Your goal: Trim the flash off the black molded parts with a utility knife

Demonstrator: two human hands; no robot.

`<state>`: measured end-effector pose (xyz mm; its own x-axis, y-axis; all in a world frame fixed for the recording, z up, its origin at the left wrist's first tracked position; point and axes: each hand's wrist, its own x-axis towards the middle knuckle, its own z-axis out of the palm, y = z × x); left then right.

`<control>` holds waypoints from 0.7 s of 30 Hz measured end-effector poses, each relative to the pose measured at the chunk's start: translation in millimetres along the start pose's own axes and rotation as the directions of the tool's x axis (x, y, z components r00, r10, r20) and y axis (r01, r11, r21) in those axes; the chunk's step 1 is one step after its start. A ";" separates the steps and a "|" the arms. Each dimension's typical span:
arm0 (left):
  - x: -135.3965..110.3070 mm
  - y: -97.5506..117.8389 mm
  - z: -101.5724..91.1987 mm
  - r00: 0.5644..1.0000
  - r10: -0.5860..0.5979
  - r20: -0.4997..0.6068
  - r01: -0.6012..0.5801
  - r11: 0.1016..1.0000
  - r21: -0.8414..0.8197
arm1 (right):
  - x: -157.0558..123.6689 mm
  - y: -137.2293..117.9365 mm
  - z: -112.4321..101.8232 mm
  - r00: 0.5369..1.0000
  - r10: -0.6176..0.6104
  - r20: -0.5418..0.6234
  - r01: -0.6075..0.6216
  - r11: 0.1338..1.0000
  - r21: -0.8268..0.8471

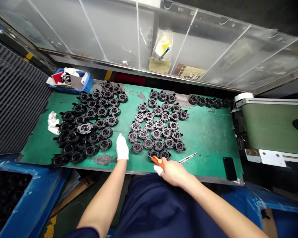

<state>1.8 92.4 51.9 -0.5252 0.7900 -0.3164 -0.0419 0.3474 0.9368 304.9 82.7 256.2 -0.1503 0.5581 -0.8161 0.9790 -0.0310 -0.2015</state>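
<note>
My left hand (122,147), in a white glove, is over the green mat between two groups of round black parts. Its fingers point forward, stretched out, with nothing visible in them. My right hand (174,171) is closed round an orange-handled tool (157,161) with a thin metal tip; the exact kind is unclear. White covering shows on one of its fingertips. The tip lies beside the nearest round black parts (154,154) of the middle group. A larger, partly stacked group of black parts (91,114) lies to the left. A slim silver tool (188,157) rests right of my right hand.
A blue bin (87,84) with mixed items stands at the back left, and crumpled white cloth (53,123) lies at the left edge. A black phone (229,168) lies front right. More black parts (210,102) line the back, near a green conveyor belt (270,129).
</note>
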 end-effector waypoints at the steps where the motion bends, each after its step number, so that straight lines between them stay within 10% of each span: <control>1: 7.9 -1.7 9.1 1.000 0.005 -0.023 -0.005 1.000 0.007 | 4.7 -2.8 -0.9 1.000 -0.002 0.003 0.002 1.000 -0.009; 10: -1.8 -37.6 44.1 0.994 0.035 -0.099 -0.030 0.998 0.054 | 13.2 -38.2 7.8 0.999 0.020 0.030 -0.019 1.000 -0.024; 16: 29.8 -30.3 18.7 0.998 0.068 0.000 -0.068 0.995 0.069 | -21.2 23.8 -21.1 0.925 0.378 -0.037 -0.379 0.924 -0.046; 21: 62.7 -11.5 22.5 0.988 0.098 0.118 -0.108 0.991 0.077 | 10.8 -62.4 -6.3 0.987 0.151 -0.052 -0.151 0.988 0.010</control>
<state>-11.5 149.4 18.0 -0.4231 0.8742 -0.2382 0.0802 0.2980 0.9512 243.0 95.8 263.4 0.0071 0.5892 -0.8080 0.9891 -0.1231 -0.0811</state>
